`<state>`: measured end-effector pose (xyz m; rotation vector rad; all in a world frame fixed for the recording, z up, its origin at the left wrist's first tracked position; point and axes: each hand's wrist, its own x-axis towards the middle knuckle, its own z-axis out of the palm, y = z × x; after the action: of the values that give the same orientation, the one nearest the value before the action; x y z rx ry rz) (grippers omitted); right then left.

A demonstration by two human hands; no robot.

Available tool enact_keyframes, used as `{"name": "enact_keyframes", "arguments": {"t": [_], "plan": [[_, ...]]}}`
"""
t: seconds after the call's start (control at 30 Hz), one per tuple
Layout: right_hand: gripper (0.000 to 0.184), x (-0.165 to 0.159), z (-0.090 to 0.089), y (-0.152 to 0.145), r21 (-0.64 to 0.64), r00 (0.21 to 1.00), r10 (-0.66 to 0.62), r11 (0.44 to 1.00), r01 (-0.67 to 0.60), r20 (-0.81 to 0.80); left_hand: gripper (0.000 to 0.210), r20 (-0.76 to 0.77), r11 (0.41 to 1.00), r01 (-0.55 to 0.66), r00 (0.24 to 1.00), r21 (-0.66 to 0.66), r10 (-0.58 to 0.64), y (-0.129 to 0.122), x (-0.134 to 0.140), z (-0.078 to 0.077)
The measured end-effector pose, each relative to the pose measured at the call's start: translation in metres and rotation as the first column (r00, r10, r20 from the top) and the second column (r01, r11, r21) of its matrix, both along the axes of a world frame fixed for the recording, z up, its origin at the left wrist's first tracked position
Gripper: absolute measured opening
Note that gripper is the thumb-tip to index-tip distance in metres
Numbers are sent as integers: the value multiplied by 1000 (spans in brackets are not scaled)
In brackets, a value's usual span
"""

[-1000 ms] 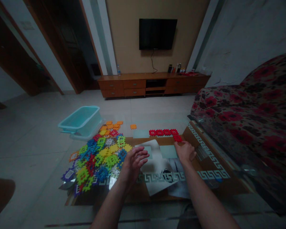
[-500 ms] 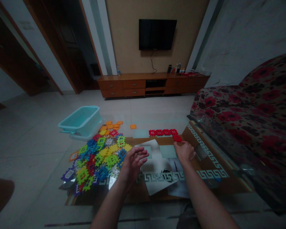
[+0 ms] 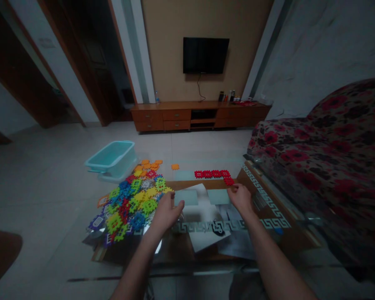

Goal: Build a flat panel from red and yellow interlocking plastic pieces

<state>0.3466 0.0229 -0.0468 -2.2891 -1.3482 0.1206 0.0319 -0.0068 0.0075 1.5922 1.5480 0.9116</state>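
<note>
Left hand (image 3: 166, 212) loose, thumb away from fingers, at the pile's (image 3: 137, 202) edge, right hand (image 3: 242, 200) by the end red tile (image 3: 228, 181), can't tell whether pinching, red row (image 3: 211, 174) just beyond it, tub (image 3: 120, 165) past the left.

Between the left fingers (image 3: 178, 207) and the right fingers (image 3: 235, 190), a passage lies open over the glass counter (image 3: 186, 197). Leftward, the heaped plastic tiles (image 3: 140, 200) obstruct; beyond the right fingers, the red tiles (image 3: 211, 173) stand in the way.
</note>
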Motion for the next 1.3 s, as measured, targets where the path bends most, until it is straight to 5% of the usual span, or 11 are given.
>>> {"name": "enact_keyframes", "arguments": {"t": [0.1, 0.17, 0.27, 0.43, 0.67, 0.83, 1.07, 1.3], "plan": [[25, -13, 13, -16, -31, 990, 140, 990, -140, -29, 38, -447, 993, 92, 893, 75, -49, -6, -10, -6], [22, -27, 18, -32, -53, 970, 239, 969, -241, -46, 42, -582, 990, 131, 809, 50, -78, -7, -16, -10], [17, -50, 23, -57, -96, 919, 388, 915, -393, -70, 51, -656, 989, 150, 747, 2, -111, -5, -27, -17], [24, -77, 38, -79, -233, 772, 630, 740, -631, -87, 58, -758, 998, 60, 649, -29, -61, 6, -54, -22], [23, -87, 57, -88, -287, 725, 684, 680, -675, -84, 47, -872, 977, -205, 463, 67, 157, 14, -115, -23], [22, -93, 59, -90, -323, 712, 697, 656, -682, -89, 58, -857, 955, -293, 479, 48, 190, 15, -134, -35], [24, -98, 58, -85, -338, 694, 711, 629, -700, -114, 81, -835, 949, -279, 549, -146, 32, 17, -118, -57], [26, -95, 48, -87, -330, 681, 723, 619, -713, -115, 78, -778, 931, -281, 628, -235, -7, 12, -112, -58]]}}
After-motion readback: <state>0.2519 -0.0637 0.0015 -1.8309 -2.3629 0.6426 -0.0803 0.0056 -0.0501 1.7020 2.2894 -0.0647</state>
